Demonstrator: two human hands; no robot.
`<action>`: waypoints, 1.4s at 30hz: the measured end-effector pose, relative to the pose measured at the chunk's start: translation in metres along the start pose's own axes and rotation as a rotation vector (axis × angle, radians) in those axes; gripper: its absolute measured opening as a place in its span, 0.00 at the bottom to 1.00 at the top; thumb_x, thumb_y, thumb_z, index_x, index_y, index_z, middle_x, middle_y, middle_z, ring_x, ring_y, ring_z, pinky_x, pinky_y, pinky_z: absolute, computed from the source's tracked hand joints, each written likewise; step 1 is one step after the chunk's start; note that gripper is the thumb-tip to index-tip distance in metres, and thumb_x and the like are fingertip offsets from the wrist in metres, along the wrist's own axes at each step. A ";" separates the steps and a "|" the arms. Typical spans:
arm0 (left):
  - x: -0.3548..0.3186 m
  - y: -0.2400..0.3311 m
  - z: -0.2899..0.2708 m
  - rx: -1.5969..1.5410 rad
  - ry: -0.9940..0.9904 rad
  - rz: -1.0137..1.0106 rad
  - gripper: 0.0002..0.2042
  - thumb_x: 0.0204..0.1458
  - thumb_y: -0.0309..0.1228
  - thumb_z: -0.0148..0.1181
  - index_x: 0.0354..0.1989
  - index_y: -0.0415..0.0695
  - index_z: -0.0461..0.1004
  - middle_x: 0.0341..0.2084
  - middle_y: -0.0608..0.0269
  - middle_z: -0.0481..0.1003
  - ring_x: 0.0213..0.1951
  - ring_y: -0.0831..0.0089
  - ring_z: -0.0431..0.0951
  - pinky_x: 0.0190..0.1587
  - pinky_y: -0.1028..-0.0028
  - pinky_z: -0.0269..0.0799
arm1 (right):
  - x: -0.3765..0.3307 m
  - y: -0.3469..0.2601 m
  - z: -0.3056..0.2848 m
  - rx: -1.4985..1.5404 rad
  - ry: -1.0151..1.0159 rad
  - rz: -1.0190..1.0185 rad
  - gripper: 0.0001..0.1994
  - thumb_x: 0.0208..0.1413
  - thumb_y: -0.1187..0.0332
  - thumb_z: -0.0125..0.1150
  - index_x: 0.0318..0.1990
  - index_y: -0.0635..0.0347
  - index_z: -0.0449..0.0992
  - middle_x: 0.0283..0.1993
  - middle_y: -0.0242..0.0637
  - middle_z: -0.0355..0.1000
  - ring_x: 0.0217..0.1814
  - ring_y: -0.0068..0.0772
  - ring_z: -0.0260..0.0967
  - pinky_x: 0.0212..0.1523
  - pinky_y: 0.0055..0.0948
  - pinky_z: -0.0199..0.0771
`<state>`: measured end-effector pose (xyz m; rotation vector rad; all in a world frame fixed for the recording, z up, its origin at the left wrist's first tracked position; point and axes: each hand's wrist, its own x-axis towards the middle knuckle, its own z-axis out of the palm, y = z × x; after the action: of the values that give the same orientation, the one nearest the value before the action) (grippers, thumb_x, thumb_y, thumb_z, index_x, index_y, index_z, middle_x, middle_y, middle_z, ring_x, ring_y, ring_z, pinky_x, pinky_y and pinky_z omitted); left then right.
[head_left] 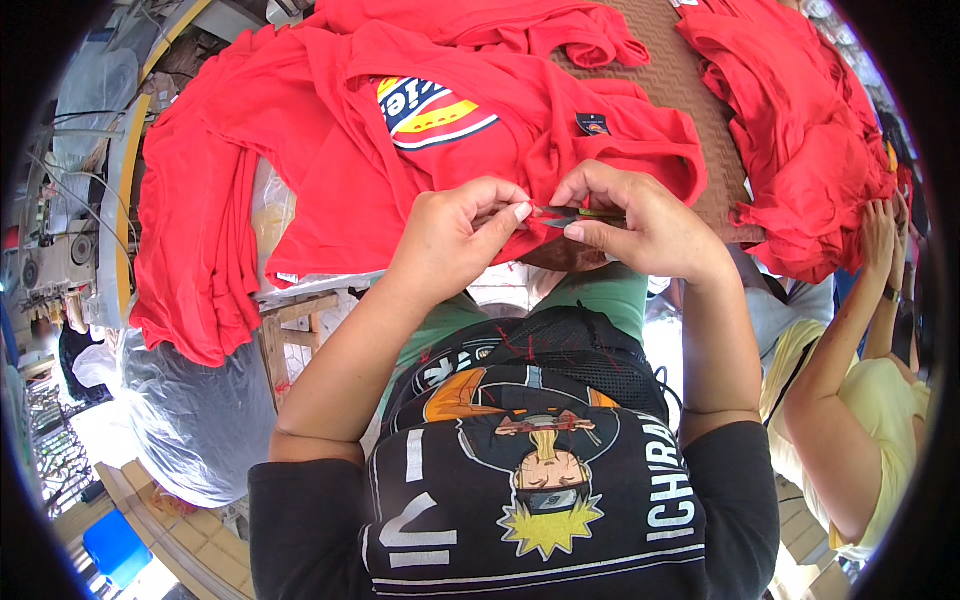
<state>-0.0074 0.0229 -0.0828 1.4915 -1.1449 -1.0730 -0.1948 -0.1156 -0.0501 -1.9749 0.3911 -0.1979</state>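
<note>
The left hand (455, 235) pinches the red cotton garment's hem (520, 235); the right hand (640, 225) pinches small dark thread snips (570, 214), whose blades could nick the fabric just beside that grip.

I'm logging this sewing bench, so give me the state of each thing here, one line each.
Left hand: pinching the red shirt's edge.
Right hand: closed on the snips.
Snips: held over the hem, blades hidden.
Red shirt: spread flat, crumpled.
Shirt pile: heaped, rumpled.
Co-worker's hand: touching the pile.
</note>
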 end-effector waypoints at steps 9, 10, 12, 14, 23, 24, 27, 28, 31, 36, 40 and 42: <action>0.001 0.005 0.001 0.022 -0.015 0.050 0.06 0.59 0.26 0.57 0.41 0.37 0.75 0.33 0.69 0.78 0.37 0.86 0.75 0.41 0.82 0.72 | 0.005 0.005 0.007 0.052 0.023 -0.077 0.10 0.50 0.72 0.66 0.40 0.61 0.75 0.34 0.36 0.70 0.35 0.30 0.71 0.36 0.30 0.71; 0.001 0.005 0.002 0.019 -0.018 0.038 0.06 0.59 0.26 0.57 0.41 0.37 0.75 0.33 0.69 0.78 0.37 0.86 0.75 0.41 0.82 0.72 | 0.005 0.004 0.007 0.057 0.021 -0.069 0.10 0.50 0.73 0.66 0.40 0.61 0.75 0.34 0.36 0.69 0.35 0.29 0.71 0.36 0.30 0.71; 0.001 0.005 0.002 0.014 -0.025 0.017 0.06 0.59 0.26 0.57 0.41 0.37 0.75 0.33 0.69 0.78 0.37 0.86 0.75 0.40 0.82 0.72 | 0.005 0.004 0.007 0.029 0.023 -0.090 0.10 0.50 0.73 0.66 0.39 0.61 0.75 0.33 0.36 0.69 0.35 0.29 0.70 0.35 0.30 0.71; 0.001 0.004 0.003 0.013 -0.033 0.016 0.06 0.59 0.26 0.57 0.41 0.37 0.75 0.33 0.69 0.78 0.37 0.86 0.75 0.40 0.83 0.72 | 0.004 0.006 0.006 -0.038 0.030 -0.148 0.09 0.50 0.73 0.66 0.39 0.62 0.75 0.33 0.36 0.69 0.35 0.29 0.70 0.35 0.30 0.70; -0.002 0.029 -0.013 0.344 0.013 0.386 0.03 0.53 0.25 0.60 0.34 0.39 0.76 0.25 0.64 0.74 0.33 0.73 0.76 0.38 0.75 0.71 | -0.002 -0.011 -0.006 -0.214 0.010 -0.246 0.09 0.48 0.75 0.66 0.37 0.63 0.74 0.33 0.39 0.69 0.37 0.36 0.69 0.38 0.33 0.69; -0.003 0.036 -0.018 0.307 -0.044 0.379 0.03 0.53 0.25 0.60 0.31 0.39 0.76 0.25 0.63 0.74 0.32 0.72 0.76 0.37 0.74 0.70 | -0.004 -0.011 -0.009 -0.205 0.019 -0.246 0.09 0.48 0.74 0.66 0.37 0.63 0.74 0.34 0.38 0.70 0.37 0.36 0.69 0.38 0.33 0.69; -0.007 0.052 -0.034 0.159 -0.320 0.381 0.10 0.55 0.27 0.57 0.23 0.38 0.76 0.27 0.61 0.75 0.30 0.72 0.74 0.35 0.73 0.69 | -0.008 -0.011 -0.016 -0.169 0.043 -0.214 0.10 0.47 0.74 0.66 0.38 0.63 0.74 0.35 0.37 0.70 0.38 0.34 0.69 0.40 0.31 0.69; -0.009 0.052 -0.039 0.073 -0.386 0.352 0.15 0.54 0.30 0.57 0.14 0.41 0.72 0.27 0.62 0.75 0.29 0.70 0.73 0.33 0.70 0.68 | -0.010 -0.014 -0.020 -0.151 0.052 -0.178 0.11 0.47 0.74 0.66 0.39 0.62 0.74 0.35 0.37 0.70 0.38 0.33 0.69 0.40 0.31 0.68; -0.012 0.059 -0.043 0.282 -0.371 0.437 0.11 0.50 0.32 0.62 0.18 0.44 0.72 0.27 0.63 0.74 0.30 0.66 0.73 0.34 0.68 0.67 | -0.018 -0.023 -0.033 -0.161 0.072 -0.095 0.12 0.47 0.74 0.66 0.40 0.62 0.74 0.36 0.36 0.71 0.38 0.31 0.68 0.41 0.28 0.68; -0.011 0.026 0.013 0.845 0.012 0.656 0.14 0.42 0.30 0.68 0.35 0.44 0.71 0.31 0.60 0.73 0.35 0.60 0.74 0.39 0.65 0.68 | -0.020 -0.017 -0.036 -0.147 0.081 -0.098 0.15 0.46 0.71 0.69 0.42 0.61 0.74 0.38 0.35 0.70 0.39 0.29 0.68 0.41 0.27 0.68; -0.003 0.000 0.018 0.727 0.118 0.493 0.18 0.43 0.22 0.63 0.45 0.42 0.70 0.36 0.56 0.74 0.41 0.60 0.76 0.46 0.65 0.71 | -0.006 -0.001 -0.008 -0.219 0.086 -0.133 0.19 0.43 0.68 0.73 0.44 0.60 0.75 0.39 0.37 0.71 0.40 0.33 0.69 0.40 0.29 0.69; -0.002 0.009 0.016 0.369 0.117 0.252 0.15 0.48 0.19 0.58 0.46 0.39 0.71 0.38 0.57 0.77 0.44 0.68 0.78 0.50 0.72 0.72 | 0.002 0.009 0.007 -0.282 0.157 -0.185 0.17 0.44 0.68 0.73 0.42 0.61 0.76 0.37 0.39 0.71 0.36 0.36 0.70 0.39 0.30 0.71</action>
<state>-0.0247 0.0207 -0.0763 1.6113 -1.4578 -0.6164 -0.1927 -0.1138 -0.0611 -2.2828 0.3521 -0.4377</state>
